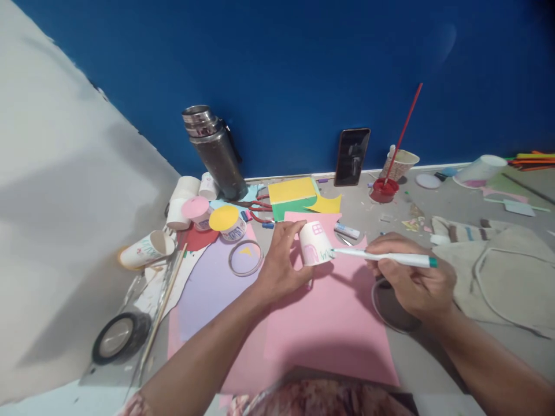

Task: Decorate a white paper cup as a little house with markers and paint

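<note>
Paper cup [315, 243] gripped by left hand [281, 263], right hand [411, 277] holding marker [385, 257] — scissors [255, 209], flask [215, 151] behind

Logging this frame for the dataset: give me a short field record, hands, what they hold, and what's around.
left hand: left hand holds a paper cup on its side, above the pink paper
right hand: right hand holds a marker, tip at the cup's wall
cup marks: pink window and door, green scribble by the tip
left side: flask, scissors, decorated cups, tape roll
back: phone leaning on the blue wall, red paint dish with brush
right side: cloth bag
</note>
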A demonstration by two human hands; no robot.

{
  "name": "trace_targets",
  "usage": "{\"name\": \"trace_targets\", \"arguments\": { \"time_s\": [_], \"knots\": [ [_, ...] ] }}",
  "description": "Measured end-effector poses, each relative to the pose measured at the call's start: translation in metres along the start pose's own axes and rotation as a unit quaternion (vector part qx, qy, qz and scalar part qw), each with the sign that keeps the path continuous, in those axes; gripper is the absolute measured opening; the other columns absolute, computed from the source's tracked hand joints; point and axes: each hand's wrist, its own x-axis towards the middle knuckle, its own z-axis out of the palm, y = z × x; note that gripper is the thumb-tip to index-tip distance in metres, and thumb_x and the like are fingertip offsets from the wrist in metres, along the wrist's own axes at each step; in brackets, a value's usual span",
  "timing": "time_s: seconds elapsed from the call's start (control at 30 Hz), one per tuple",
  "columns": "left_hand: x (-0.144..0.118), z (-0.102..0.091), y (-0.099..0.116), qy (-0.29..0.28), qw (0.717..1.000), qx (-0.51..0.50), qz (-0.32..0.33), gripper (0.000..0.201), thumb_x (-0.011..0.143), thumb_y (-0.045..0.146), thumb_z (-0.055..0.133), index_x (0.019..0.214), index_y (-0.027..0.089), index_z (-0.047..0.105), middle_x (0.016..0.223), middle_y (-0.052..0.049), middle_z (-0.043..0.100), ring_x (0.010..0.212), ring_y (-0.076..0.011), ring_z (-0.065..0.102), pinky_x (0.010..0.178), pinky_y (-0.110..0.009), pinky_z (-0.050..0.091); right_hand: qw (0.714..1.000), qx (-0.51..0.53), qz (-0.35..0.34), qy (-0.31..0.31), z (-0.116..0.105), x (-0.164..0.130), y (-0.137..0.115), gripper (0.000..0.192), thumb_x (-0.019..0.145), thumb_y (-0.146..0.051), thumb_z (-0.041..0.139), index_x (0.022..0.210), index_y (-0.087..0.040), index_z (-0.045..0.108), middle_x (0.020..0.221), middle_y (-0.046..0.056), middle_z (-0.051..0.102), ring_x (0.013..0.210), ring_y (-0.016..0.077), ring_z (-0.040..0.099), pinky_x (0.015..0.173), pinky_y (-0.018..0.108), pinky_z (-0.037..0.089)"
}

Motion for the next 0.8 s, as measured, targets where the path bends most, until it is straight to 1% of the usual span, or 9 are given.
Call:
{"name": "trace_targets", "arguments": {
  "time_s": [0.07, 0.13, 0.37, 0.5, 0.6, 0.67, 0.73, 0.8],
  "knots": [
    [0.0006, -0.0002, 0.0026, -0.004, 1.0, -0.007, -0.003, 0.073, 0.074, 0.033, 0.086, 0.141, 0.029, 0.056, 0.137, -0.013, 0.055, 0.134, -0.0327, 0.053, 0.106, -0.048, 0.057, 1.0, 0.0, -0.017, -0.026, 0.0016, -0.0007, 0.0005, 0.023, 0.096, -0.014, 0.065, 0.112, -0.026, 0.077, 0.093, 0.006, 0.079, 0.084, 0.0235, 0.075, 0.077, 0.04, 0.061],
    [0.0011, -0.0005, 0.0048, -0.01, 1.0, -0.012, -0.002, 0.072, 0.075, 0.035, 0.087, 0.14, 0.029, 0.057, 0.136, -0.012, 0.055, 0.133, -0.0323, 0.053, 0.105, -0.048, 0.057, 0.998, -0.003, -0.04, -0.041, 0.0027, -0.0001, 0.001, 0.026, 0.096, -0.013, 0.066, 0.115, -0.027, 0.076, 0.095, 0.006, 0.079, 0.084, 0.0229, 0.075, 0.078, 0.039, 0.062],
    [0.0004, -0.0011, 0.0083, -0.024, 0.999, -0.026, 0.001, 0.072, 0.077, 0.037, 0.087, 0.141, 0.029, 0.057, 0.132, -0.01, 0.054, 0.129, -0.0303, 0.054, 0.107, -0.047, 0.056, 0.997, -0.016, -0.062, -0.047, 0.0037, 0.0035, 0.0024, 0.024, 0.095, -0.013, 0.067, 0.114, -0.024, 0.076, 0.091, 0.006, 0.079, 0.083, 0.0226, 0.075, 0.075, 0.036, 0.062],
    [0.0006, -0.0014, 0.0077, -0.025, 0.999, -0.019, 0.006, 0.072, 0.076, 0.036, 0.088, 0.141, 0.029, 0.056, 0.133, -0.01, 0.054, 0.13, -0.0306, 0.054, 0.108, -0.047, 0.055, 0.997, -0.014, -0.044, -0.06, 0.0022, 0.0027, 0.0033, 0.023, 0.094, -0.012, 0.066, 0.112, -0.024, 0.075, 0.091, 0.006, 0.079, 0.083, 0.0223, 0.075, 0.075, 0.035, 0.061],
    [0.0007, -0.0014, 0.0069, -0.026, 1.0, -0.016, 0.006, 0.072, 0.076, 0.035, 0.087, 0.14, 0.029, 0.056, 0.133, -0.011, 0.054, 0.13, -0.031, 0.054, 0.106, -0.047, 0.056, 0.997, 0.001, -0.016, -0.07, 0.0002, 0.0001, 0.003, 0.021, 0.097, -0.012, 0.063, 0.11, -0.024, 0.074, 0.09, 0.005, 0.078, 0.078, 0.0206, 0.073, 0.071, 0.034, 0.06],
    [0.0003, -0.0013, 0.0054, -0.022, 1.0, -0.013, 0.01, 0.07, 0.077, 0.033, 0.085, 0.14, 0.029, 0.056, 0.135, -0.011, 0.054, 0.131, -0.0309, 0.054, 0.106, -0.047, 0.056, 0.999, 0.008, -0.001, -0.051, -0.0007, -0.0021, 0.0023, 0.019, 0.098, -0.013, 0.06, 0.108, -0.023, 0.074, 0.087, 0.004, 0.077, 0.075, 0.0197, 0.072, 0.068, 0.033, 0.059],
    [-0.0003, -0.0011, 0.0026, -0.019, 1.0, -0.006, 0.018, 0.069, 0.077, 0.028, 0.082, 0.141, 0.029, 0.055, 0.137, -0.011, 0.054, 0.132, -0.0309, 0.053, 0.106, -0.047, 0.055, 1.0, 0.003, 0.01, -0.013, -0.0008, -0.0037, 0.0014, 0.017, 0.1, -0.016, 0.06, 0.108, -0.023, 0.073, 0.083, 0.004, 0.075, 0.073, 0.0198, 0.071, 0.067, 0.034, 0.059],
    [-0.0007, -0.0008, -0.0011, -0.017, 0.999, 0.001, 0.027, 0.072, 0.076, 0.023, 0.08, 0.142, 0.028, 0.052, 0.139, -0.012, 0.054, 0.134, -0.0316, 0.052, 0.106, -0.047, 0.055, 0.999, -0.018, 0.019, 0.02, 0.0002, -0.0035, 0.0007, 0.015, 0.1, -0.018, 0.061, 0.109, -0.023, 0.073, 0.084, 0.005, 0.076, 0.072, 0.0195, 0.071, 0.066, 0.034, 0.059]
  ]
}}
